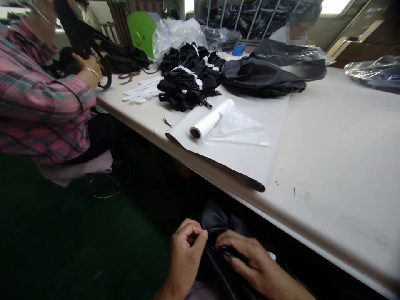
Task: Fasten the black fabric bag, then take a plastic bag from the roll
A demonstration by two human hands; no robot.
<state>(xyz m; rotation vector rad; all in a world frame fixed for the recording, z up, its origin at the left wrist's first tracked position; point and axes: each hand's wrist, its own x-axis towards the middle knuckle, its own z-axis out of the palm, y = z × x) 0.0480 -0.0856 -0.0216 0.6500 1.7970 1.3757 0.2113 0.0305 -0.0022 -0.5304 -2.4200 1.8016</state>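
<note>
On my lap, below the table edge, lies a black, smooth, leather-like piece (215, 218), part of it in shadow. My left hand (187, 254) is closed in a pinch right at its edge, thumb against forefinger; whatever is between the tips is too small to make out. My right hand (250, 258) curls around a small black tool (229, 251) over the same piece. Its shape is mostly hidden by the fingers, so its kind is unclear. The two hands are close together but apart.
On the table (337, 154) lie a white plastic roll (211, 121) on a sheet (243, 160), a heap of black straps (190, 75), white gloves (143, 89) and black leather-like bags (268, 68). A co-worker in a plaid shirt (40, 108) sits left, handling black straps. A stool (111, 183) stands there.
</note>
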